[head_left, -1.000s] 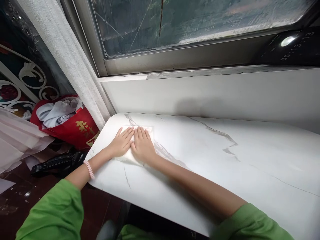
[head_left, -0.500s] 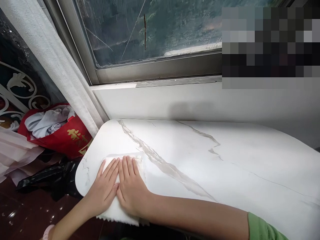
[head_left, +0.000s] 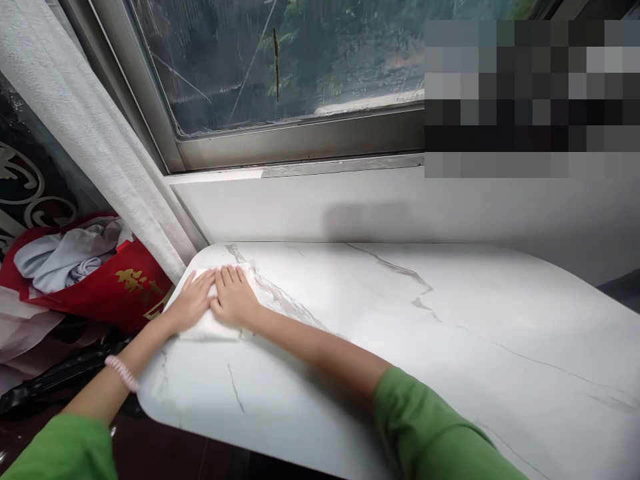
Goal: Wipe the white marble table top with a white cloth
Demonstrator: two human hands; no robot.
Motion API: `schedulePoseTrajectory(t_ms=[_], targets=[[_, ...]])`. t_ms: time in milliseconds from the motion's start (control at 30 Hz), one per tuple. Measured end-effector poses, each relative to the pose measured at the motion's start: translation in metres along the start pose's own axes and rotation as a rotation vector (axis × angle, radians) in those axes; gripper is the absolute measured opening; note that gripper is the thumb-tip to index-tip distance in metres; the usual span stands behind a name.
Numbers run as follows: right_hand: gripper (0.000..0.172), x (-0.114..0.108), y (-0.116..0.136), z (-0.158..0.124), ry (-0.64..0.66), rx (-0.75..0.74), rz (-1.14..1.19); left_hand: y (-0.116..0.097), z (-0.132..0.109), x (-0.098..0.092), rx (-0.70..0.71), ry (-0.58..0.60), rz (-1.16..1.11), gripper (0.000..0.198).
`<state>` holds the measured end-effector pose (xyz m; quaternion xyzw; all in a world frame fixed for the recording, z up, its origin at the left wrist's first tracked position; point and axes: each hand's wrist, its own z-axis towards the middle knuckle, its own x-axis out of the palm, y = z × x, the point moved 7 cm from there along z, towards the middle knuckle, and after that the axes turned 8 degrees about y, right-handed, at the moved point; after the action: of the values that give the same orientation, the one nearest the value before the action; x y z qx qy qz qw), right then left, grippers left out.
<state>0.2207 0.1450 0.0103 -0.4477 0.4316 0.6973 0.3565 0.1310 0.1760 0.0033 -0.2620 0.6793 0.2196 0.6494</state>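
A white cloth (head_left: 213, 328) lies flat on the white marble-patterned tabletop (head_left: 310, 400), close to its far left corner. My left hand (head_left: 193, 301) presses on the cloth's left part with the fingers stretched out. Beside it, my right hand (head_left: 234, 297) rests flat on the cloth, its fingers extended forward. The two hands touch or nearly touch at the thumbs. Both palms hide the middle of the cloth.
A red bag (head_left: 135, 287) with pale clothes stands left of the table, by a white curtain (head_left: 100, 133). Behind the table run a white wall (head_left: 270, 207) and a metal-framed window (head_left: 300, 140). A black plastic bag (head_left: 65, 377) lies at lower left.
Both hands and the cloth have slid forward and a little left, from the table's near edge toward its far left corner. The camera view has shifted slightly.
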Motion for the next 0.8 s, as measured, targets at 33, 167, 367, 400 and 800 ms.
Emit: schedulePoseTrajectory(t_ms=[33, 167, 367, 400, 800], targets=[[0.065, 0.001, -0.009, 0.017, -0.008, 0.031, 0.013, 0.014, 0.014, -0.002, -0.008, 0.012, -0.018, 0.055], [0.060, 0.007, -0.037, 0.069, -0.006, 0.103, 0.063, 0.056, 0.060, -0.012, -0.057, -0.015, -0.079, 0.052], [0.057, 0.008, -0.060, 0.103, -0.049, 0.121, 0.061, 0.083, 0.095, -0.013, -0.046, -0.046, -0.101, 0.052], [0.057, 0.008, -0.062, 0.107, -0.052, 0.125, 0.058, 0.086, 0.098, -0.012, -0.047, -0.048, -0.101, 0.051], [0.057, 0.011, -0.066, 0.114, -0.049, 0.115, 0.013, 0.092, 0.101, -0.010, -0.077, -0.058, -0.126, 0.053]])
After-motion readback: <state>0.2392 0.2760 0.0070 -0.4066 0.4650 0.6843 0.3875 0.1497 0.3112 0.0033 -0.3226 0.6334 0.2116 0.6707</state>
